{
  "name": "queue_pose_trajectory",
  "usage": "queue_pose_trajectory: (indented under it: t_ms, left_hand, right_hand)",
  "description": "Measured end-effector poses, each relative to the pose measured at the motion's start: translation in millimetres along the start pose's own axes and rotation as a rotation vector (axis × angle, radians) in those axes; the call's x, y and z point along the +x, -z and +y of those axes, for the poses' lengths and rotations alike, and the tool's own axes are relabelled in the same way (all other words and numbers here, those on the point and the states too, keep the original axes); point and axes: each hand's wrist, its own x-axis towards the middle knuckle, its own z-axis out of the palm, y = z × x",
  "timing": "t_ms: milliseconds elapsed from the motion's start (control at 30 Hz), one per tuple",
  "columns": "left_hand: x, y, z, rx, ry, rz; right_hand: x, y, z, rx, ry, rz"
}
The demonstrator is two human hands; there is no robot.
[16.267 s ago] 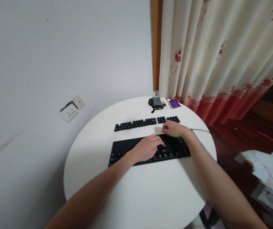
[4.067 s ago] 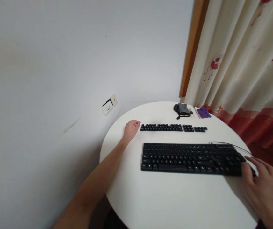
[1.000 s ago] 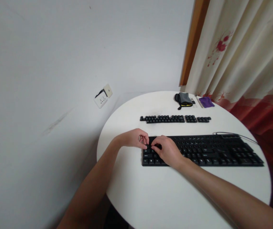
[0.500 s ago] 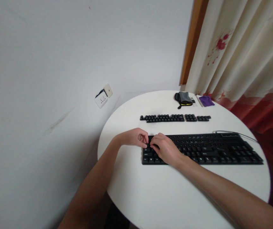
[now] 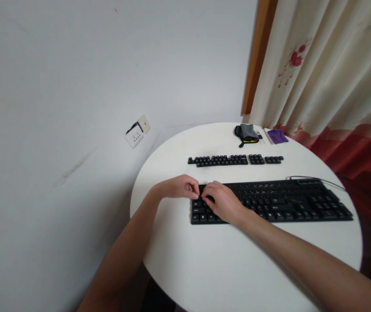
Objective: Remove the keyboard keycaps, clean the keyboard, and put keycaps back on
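A black computer keyboard point(image 5: 282, 207) lies on the round white table, with its upper rows bare of keycaps in places. My left hand point(image 5: 185, 187) is bent over the keyboard's upper left corner, thumb and fingers curled into a pinch. From the right, my right hand point(image 5: 219, 199) reaches over the left part of the keys, its fingertips pinched close to the left hand's. Whatever lies between the fingertips is too small and dark to make out. Behind the keyboard, loose black keycaps point(image 5: 222, 160) are lined up in rows.
At the back of the table point(image 5: 253, 255) lie a grey and black pouch point(image 5: 249, 132) and a purple cloth point(image 5: 278, 136). A thin cable point(image 5: 318, 178) runs from the keyboard's back right. A wall with a socket point(image 5: 134, 136) borders the left, a curtain point(image 5: 337, 86) the right.
The whole view has shifted slightly, so everything sits a little further left. Both hands stay pinched at the keyboard's upper left corner, almost unmoved.
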Motion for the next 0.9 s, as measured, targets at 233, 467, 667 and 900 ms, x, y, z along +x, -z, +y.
queue_pose_trajectory:
  t_ms: [233, 467, 667, 900]
  left_hand:
    - [2.7, -2.2, 1.8, 0.058, 0.042, 0.027]
    - [1.7, -3.8, -6.0, 0.153, -0.046, 0.178]
    - [5.2, -1.9, -9.3, 0.136, 0.053, 0.098]
    - [8.1, -1.6, -9.7, 0.146, 0.048, 0.092]
  right_hand:
    - [-0.2, 6.9, -4.1, -0.012, -0.001, -0.020]
    - [0.0, 13.2, -1.3, -0.020, 0.015, -0.049]
    - [1.6, 18.0, -3.1, -0.051, 0.003, -0.092]
    - [2.7, 21.2, -5.2, -0.082, 0.011, -0.125]
